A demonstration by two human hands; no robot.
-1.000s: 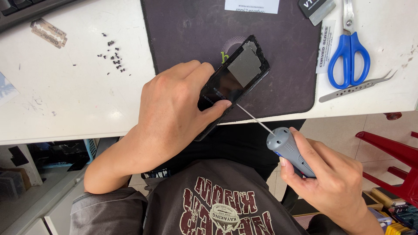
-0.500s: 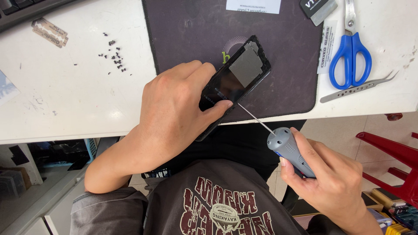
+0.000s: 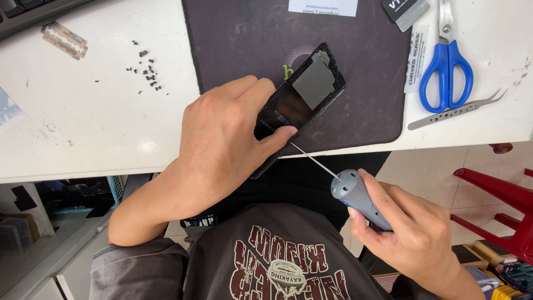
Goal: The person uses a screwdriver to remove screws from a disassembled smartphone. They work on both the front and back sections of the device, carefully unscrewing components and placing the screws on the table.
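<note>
Left hand (image 3: 222, 147): clamped over the lower end of the phone (image 3: 302, 103), thumb pressed on its face, fingers curled over the edge. Phone: black, opened, grey plate on its upper half; lies tilted on the mat (image 3: 361, 66), lower end overhanging the table (image 3: 83, 139) edge.

Right hand (image 3: 413, 236): at 4 o'clock from the phone, off the table, wrapped around the grey handle of the screwdriver (image 3: 355, 194). Thin shaft points toward 10 o'clock; tip meets the phone just beside the left thumb.

Mat: dark, under the phone, at 12 o'clock of the hands.

Scissors (image 3: 444, 64): blue handles, at 2 o'clock, right of the mat.

Tweezers (image 3: 455, 111): steel, just below the scissors.

Screws (image 3: 145, 69): small dark scatter at 10 o'clock, on bare table.

Razor blade (image 3: 64, 40): beyond the screws, far 10 o'clock.

Stool (image 3: 499, 203): red, at 3 o'clock, on the floor.
</note>
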